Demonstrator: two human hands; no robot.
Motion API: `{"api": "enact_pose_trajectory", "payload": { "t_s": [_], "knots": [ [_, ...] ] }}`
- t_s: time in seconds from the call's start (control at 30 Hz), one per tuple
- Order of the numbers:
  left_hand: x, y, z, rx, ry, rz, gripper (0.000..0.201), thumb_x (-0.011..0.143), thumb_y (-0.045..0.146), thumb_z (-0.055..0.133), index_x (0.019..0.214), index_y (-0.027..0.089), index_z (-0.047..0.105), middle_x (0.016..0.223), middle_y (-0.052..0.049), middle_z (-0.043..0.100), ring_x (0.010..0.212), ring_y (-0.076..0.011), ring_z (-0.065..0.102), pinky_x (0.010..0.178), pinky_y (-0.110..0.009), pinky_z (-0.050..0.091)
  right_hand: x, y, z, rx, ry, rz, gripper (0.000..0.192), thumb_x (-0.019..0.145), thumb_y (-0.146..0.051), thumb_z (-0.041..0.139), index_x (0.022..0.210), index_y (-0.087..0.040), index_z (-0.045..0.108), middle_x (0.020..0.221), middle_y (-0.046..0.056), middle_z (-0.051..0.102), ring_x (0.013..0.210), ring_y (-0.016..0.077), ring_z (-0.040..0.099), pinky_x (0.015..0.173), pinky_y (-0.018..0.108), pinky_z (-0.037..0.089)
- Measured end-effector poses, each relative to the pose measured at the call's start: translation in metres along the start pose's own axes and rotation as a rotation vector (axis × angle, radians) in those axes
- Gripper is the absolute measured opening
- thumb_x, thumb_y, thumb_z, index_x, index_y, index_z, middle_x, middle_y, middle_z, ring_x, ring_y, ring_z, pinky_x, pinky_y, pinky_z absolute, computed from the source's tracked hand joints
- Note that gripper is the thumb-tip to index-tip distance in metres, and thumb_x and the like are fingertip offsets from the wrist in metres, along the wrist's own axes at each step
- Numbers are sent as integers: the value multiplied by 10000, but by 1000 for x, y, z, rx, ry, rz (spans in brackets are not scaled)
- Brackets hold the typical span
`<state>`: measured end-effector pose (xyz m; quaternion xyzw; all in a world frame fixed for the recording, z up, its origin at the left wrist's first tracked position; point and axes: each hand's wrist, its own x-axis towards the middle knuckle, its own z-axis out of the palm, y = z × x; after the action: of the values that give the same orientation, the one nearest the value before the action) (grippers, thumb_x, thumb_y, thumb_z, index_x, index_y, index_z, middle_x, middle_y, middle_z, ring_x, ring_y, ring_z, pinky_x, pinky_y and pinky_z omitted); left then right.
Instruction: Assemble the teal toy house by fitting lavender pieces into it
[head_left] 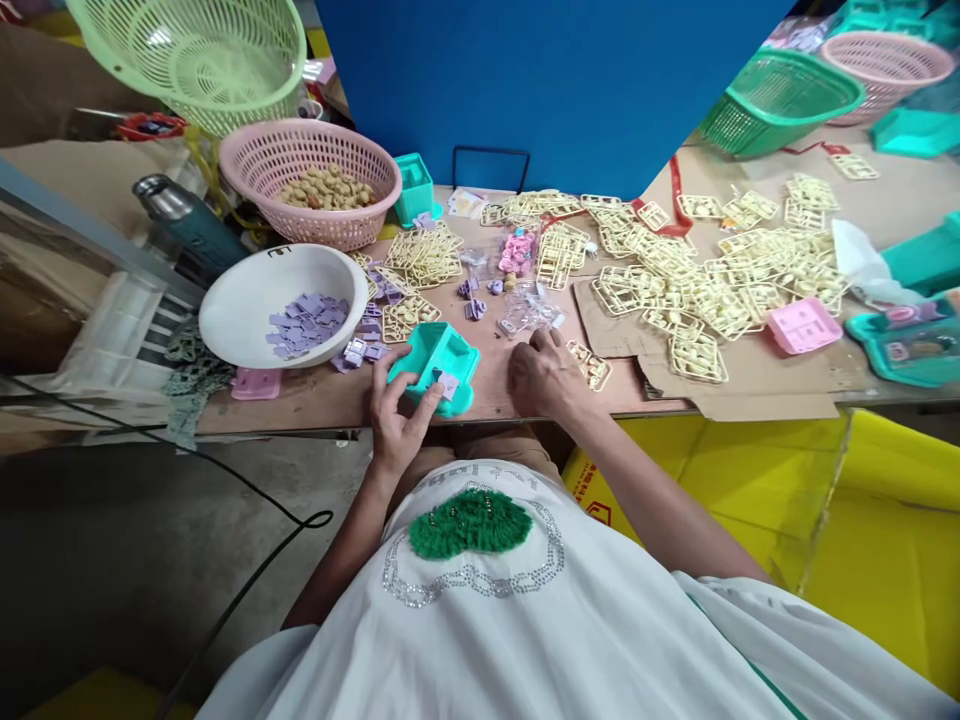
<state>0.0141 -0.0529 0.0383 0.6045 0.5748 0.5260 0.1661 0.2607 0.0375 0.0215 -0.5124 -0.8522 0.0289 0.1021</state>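
Observation:
My left hand [396,415] grips a teal plastic toy housing [437,362] at the table's near edge; a small lilac piece [448,384] sits on its front face by my thumb. My right hand [544,375] rests knuckles up on the table just right of the housing, fingers curled near a clear plastic bag [529,314] of small parts and a cream part frame [591,364]. Whether those fingers pinch anything is hidden.
A white bowl [247,300] of lilac pieces stands at the left, with a pink basket [315,225] of tan parts behind it. Cream plastic frames [712,280] spread over cardboard at the right. Teal parts, a pink plate [804,326] and more baskets lie farther back. A yellow bin [885,540] is below the table.

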Motion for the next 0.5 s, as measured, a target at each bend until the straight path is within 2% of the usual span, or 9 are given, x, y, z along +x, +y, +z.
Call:
{"api": "enact_pose_trajectory", "payload": {
  "t_s": [0.1,0.27,0.4,0.5],
  "knots": [
    [3,-1,0,50,3,21,320,987,479,659,815,211,633,1247,-104,681,1240,-273,635,1090,-444,499,-1,2,-1,6,16,-26,297,928,-2,479,923,-132,746,1011,201,618,1029,332,516,818,420,489],
    [6,-4,-2,100,31,80,333,1013,487,616,805,227,637,1041,-85,711,1263,-286,601,1094,-444,477,-1,11,0,98,33,-94,292,937,-22,506,903,-154,764,966,158,644,955,292,549,801,391,485],
    [6,-5,-4,97,-36,99,357,1024,501,589,792,231,615,833,-50,656,925,-239,636,900,-387,520,-3,16,4,161,58,-78,316,959,-35,473,893,-160,756,955,153,673,918,273,585,801,383,498],
    [6,-4,-5,164,-71,149,403,1019,512,591,726,238,544,715,-19,564,787,-223,564,841,-378,496,-3,8,1,295,193,-68,265,993,-125,487,897,-180,728,972,150,694,914,276,608,809,403,513]
  ]
}}
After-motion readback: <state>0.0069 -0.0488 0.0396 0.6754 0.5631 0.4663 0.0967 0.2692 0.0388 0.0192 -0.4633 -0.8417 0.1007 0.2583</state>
